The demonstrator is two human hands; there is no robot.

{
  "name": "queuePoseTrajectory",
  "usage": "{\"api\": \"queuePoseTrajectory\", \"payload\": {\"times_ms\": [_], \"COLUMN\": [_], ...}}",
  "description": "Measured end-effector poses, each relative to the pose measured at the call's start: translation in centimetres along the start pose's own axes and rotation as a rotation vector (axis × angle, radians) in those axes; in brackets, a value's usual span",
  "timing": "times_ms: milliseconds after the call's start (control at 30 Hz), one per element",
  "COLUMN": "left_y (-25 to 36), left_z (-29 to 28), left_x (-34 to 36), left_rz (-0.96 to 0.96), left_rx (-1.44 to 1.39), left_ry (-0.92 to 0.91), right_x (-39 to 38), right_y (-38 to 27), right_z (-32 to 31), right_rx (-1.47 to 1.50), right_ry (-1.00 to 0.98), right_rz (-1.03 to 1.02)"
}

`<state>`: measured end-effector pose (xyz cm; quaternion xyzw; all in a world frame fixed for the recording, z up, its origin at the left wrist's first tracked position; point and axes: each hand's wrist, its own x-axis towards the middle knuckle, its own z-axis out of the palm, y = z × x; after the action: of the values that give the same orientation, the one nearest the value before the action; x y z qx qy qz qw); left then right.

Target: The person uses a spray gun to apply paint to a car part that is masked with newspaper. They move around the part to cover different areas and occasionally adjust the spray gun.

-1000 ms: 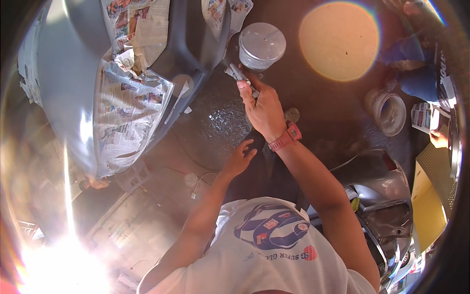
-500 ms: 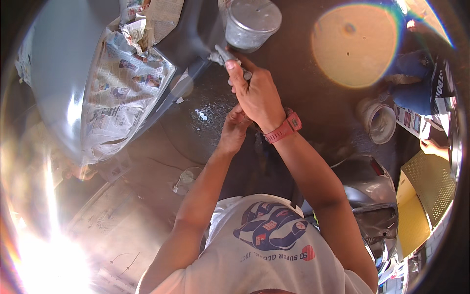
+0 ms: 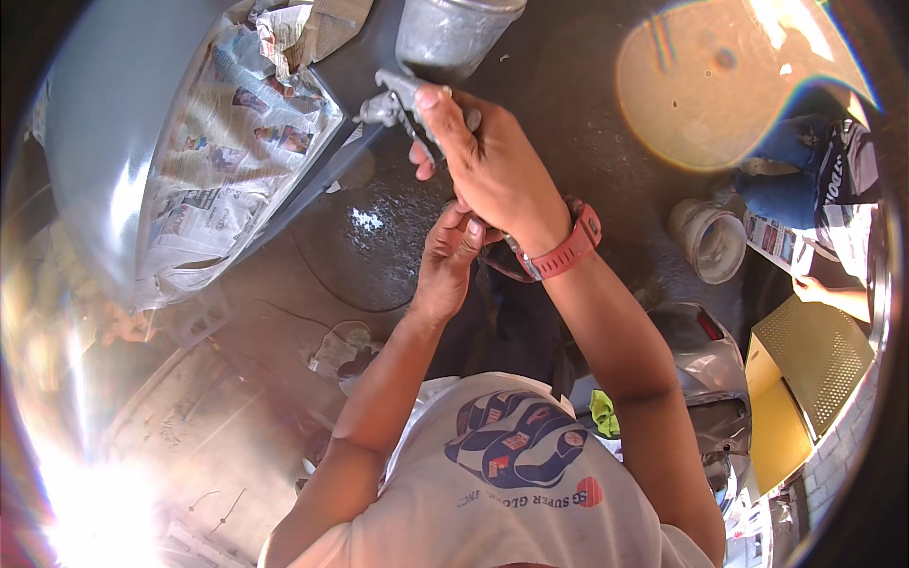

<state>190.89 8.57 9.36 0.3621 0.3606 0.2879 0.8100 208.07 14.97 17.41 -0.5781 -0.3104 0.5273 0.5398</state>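
Note:
My right hand [image 3: 502,156], with a red watch on the wrist, is closed round a grey metal spray gun [image 3: 402,99]. Its nozzle points left toward a car's grey panel, and one fingertip shows past the trigger. A round metal cup [image 3: 450,38] sits at the gun's far side; their join is partly hidden. Just below the grip, my left hand [image 3: 447,260] has its fingers pinched together at the gun's lower end, on a small part I cannot make out. Left of the gun, newspaper [image 3: 237,151] covers part of the smooth grey panel [image 3: 104,142].
A thin hose [image 3: 312,270] curves over the dark, wet-spotted floor. At right stand a bucket [image 3: 710,241] and a yellow perforated panel [image 3: 814,364]. Another person in jeans [image 3: 781,180] holds newspaper there. A grey car part [image 3: 696,350] lies beside my right arm.
The gun has tilted and come slightly nearer, with its cup shifting left and up in view. A pale mist at the nozzle earlier no longer shows. My left hand stays by the grip.

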Motion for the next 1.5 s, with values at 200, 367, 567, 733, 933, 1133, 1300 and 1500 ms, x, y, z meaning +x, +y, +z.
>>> {"api": "queuePoseTrajectory", "payload": {"times_ms": [200, 367, 567, 733, 933, 1133, 1300, 1500], "left_y": [-2.2, -7.0, -12.8, -15.2, -15.9, -16.9, -15.7, -10.7], "left_z": [-2.7, -7.8, -15.9, -22.1, -22.3, -20.1, -17.2, -11.7], "left_x": [-1.0, -4.5, -10.6, -15.0, -16.0, -10.4, -3.3, 6.6], "left_rz": [-0.179, -0.328, -0.406, -0.643, -0.703, -0.675, -0.616, -0.421], "left_rx": [0.282, 0.538, 0.993, 1.129, 1.178, 1.082, 1.136, 1.034], "left_ry": [0.032, 0.093, 0.299, 0.447, 0.436, 0.358, 0.261, 0.28], "right_x": [4.3, 4.5, -0.1, 1.6, 3.7, 2.5, 6.1, 10.3], "right_y": [-1.5, -2.3, -1.8, -0.7, -1.6, -2.9, -3.5, -5.1], "right_z": [-2.9, -4.9, -3.5, -3.0, -5.1, -4.9, -6.0, -10.9], "right_rx": [-0.114, -0.315, -0.196, -0.25, -0.49, -0.458, -0.334, -0.435], "right_ry": [0.17, 0.319, 0.095, 0.049, 0.243, 0.018, -0.064, 0.158], "right_rz": [0.038, -0.206, -0.027, 0.031, -0.24, -0.058, 0.107, -0.134]}}
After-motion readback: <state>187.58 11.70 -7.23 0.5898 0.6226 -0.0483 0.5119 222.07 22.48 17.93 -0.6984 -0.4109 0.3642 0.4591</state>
